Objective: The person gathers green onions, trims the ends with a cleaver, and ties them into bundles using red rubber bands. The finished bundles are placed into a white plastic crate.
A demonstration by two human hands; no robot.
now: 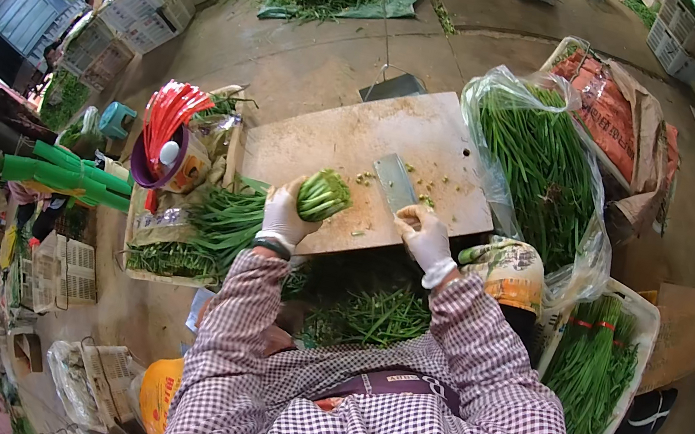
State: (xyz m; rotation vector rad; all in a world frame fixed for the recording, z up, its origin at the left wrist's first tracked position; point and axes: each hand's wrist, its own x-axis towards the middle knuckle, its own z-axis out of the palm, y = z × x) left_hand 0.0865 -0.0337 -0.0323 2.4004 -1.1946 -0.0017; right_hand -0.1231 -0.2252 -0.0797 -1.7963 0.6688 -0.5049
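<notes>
My left hand (pixel 287 212), in a pale glove, grips a bunch of green leafy stalks (pixel 324 196) by its cut ends. The long leaves (pixel 227 218) trail left past my wrist, over the side of a crate. My right hand (pixel 422 238), gloved too, closes around the handle end of a cleaver (pixel 395 182); the fingers hide the handle. Its broad blade lies over the cutting board (pixel 333 138), apart from the bunch. Small cut stalk ends (pixel 426 199) are scattered around the blade.
An open plastic bag of long greens (pixel 527 165) stands at the board's right. Tied bunches (pixel 595 372) fill a white crate below it. Left of the board, a purple-rimmed bucket (pixel 153 172) holds red ties (pixel 174 110). Loose trimmings (pixel 371 319) lie beneath the board.
</notes>
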